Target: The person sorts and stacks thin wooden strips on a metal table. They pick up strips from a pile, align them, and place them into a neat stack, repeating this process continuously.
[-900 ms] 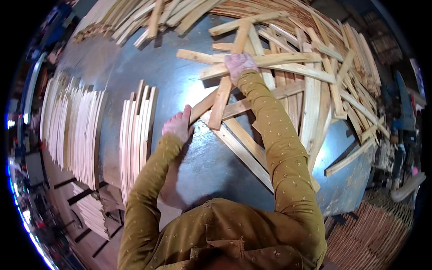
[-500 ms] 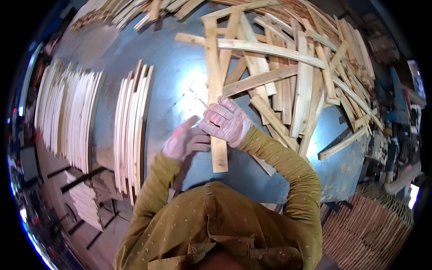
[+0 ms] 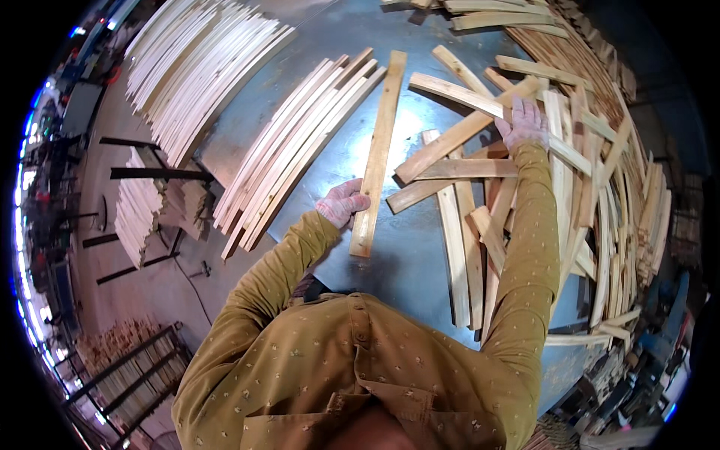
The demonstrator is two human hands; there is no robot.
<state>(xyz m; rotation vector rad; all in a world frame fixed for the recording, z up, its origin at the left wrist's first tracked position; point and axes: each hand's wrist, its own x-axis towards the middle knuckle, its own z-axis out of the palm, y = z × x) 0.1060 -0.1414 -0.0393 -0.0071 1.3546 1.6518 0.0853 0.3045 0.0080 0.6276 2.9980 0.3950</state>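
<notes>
My left hand [image 3: 343, 202], in a pale, reddish-patterned glove, is closed on the lower part of a long wooden slat [image 3: 380, 139]. Its thumb lies across the slat's face, while the fingers are partly hidden at the edge. The slat points away from me, slightly tilted to the right. Farther out on the right, my gloved right hand [image 3: 526, 124] lies over the loose pile, fingers stretched forward and slightly apart. Beneath its palm passes a pale slat [image 3: 459, 93], crossing a diagonal knotty slat [image 3: 450, 142].
A row of slats [image 3: 307, 142] lies left of my left hand on the blue-grey table [image 3: 322, 217]. Beyond it is a larger row of pale slats [image 3: 195, 67]. Loose slats [image 3: 600, 217] are heaped on the right. A metal rack [image 3: 142, 375] with wood stands at lower left.
My view has turned, shifting the rows. My hands were close together at the slat; now the left grips it beside the row, and the right has moved away onto the pile.
</notes>
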